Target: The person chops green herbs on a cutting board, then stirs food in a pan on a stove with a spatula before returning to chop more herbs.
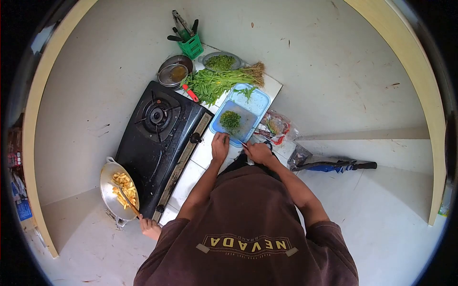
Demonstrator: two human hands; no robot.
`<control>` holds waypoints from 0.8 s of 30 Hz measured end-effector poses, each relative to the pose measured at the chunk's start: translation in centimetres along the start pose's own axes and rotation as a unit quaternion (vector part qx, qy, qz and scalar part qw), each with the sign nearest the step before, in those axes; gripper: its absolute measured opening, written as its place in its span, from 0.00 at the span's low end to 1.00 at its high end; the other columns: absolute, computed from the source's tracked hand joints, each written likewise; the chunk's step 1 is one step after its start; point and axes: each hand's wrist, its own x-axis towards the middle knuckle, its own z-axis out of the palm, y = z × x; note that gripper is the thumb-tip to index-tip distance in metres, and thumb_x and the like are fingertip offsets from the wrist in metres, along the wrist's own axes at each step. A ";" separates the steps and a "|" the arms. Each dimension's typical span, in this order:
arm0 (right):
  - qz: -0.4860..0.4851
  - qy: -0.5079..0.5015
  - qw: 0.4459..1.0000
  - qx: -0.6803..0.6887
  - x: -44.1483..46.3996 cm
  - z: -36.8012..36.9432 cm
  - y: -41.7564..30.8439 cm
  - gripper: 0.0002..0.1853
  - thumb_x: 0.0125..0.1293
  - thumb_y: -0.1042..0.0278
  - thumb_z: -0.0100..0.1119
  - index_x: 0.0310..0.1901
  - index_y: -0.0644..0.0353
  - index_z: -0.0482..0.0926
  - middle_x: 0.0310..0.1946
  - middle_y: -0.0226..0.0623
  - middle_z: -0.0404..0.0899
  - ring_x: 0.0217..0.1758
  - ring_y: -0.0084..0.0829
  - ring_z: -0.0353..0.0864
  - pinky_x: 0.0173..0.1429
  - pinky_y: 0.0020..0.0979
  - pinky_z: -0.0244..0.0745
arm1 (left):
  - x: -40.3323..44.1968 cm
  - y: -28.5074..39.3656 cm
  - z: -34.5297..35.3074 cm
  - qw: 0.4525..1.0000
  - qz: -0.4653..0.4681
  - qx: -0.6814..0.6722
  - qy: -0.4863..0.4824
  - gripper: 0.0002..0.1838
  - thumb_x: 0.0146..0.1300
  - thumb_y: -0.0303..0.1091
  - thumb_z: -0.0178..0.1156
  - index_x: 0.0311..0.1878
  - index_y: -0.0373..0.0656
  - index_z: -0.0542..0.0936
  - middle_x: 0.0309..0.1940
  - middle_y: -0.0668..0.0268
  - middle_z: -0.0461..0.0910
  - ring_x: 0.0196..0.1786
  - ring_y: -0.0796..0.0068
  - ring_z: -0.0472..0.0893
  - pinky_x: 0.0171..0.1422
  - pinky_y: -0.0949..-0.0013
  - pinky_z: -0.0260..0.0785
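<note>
My left hand (pixel 220 147) is at the near left edge of a blue plastic tray (pixel 263 99), its fingers pressed together on something too small to make out. My right hand (pixel 258 152) is closed around a small knife (pixel 244 144), whose blade points toward the tray's near edge. Chopped greens (pixel 230 120) lie in a pile on the bluish surface in the tray. A few loose leaves (pixel 246 92) rest in its far part. Just beyond are long-stemmed leafy greens (pixel 214 82) with roots and a plate of chopped greens (pixel 220 62).
Another person's hand (pixel 150 228) holds a wooden spatula (pixel 126 196) in a pan (pixel 109 187) of yellow pieces, on the black stove (pixel 151 157). A red-handled tool (pixel 190 93), strainer (pixel 172 75), green utensil basket (pixel 192 46), plastic bag (pixel 278 127) and folded umbrella (pixel 334 165) surround the counter.
</note>
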 end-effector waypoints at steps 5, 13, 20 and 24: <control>-0.005 -0.016 1.000 -0.006 0.2 0.3 -0.3 0.22 0.76 0.51 0.48 0.50 0.65 0.76 0.30 0.54 0.85 0.34 0.54 0.87 0.40 0.54 0.81 | 0.1 0.1 -0.1 1.000 -0.005 0.005 -0.006 0.02 0.62 0.21 0.63 0.38 0.35 0.82 0.35 0.53 0.78 0.40 0.47 0.80 0.47 0.54 0.73; -0.018 0.030 0.999 -0.013 1.7 1.0 -0.7 0.22 0.75 0.51 0.49 0.47 0.67 0.77 0.28 0.53 0.85 0.31 0.54 0.87 0.38 0.53 0.82 | 0.0 0.5 -0.3 1.000 -0.002 0.003 0.005 0.01 0.62 0.21 0.63 0.37 0.34 0.82 0.35 0.53 0.79 0.41 0.48 0.81 0.47 0.54 0.73; -0.013 0.023 0.999 -0.017 0.4 1.1 1.1 0.22 0.75 0.50 0.49 0.47 0.65 0.77 0.24 0.50 0.84 0.28 0.54 0.86 0.36 0.53 0.81 | 0.4 -0.3 0.1 1.000 -0.015 -0.008 0.007 0.03 0.63 0.22 0.63 0.40 0.35 0.82 0.37 0.53 0.80 0.43 0.47 0.81 0.50 0.55 0.73; -0.019 0.028 0.999 -0.014 0.3 0.8 1.1 0.22 0.75 0.50 0.49 0.48 0.65 0.77 0.24 0.50 0.83 0.28 0.53 0.86 0.36 0.53 0.81 | 0.4 0.1 -0.5 1.000 0.006 0.010 -0.009 0.03 0.63 0.22 0.63 0.40 0.36 0.83 0.37 0.53 0.80 0.43 0.48 0.80 0.50 0.55 0.73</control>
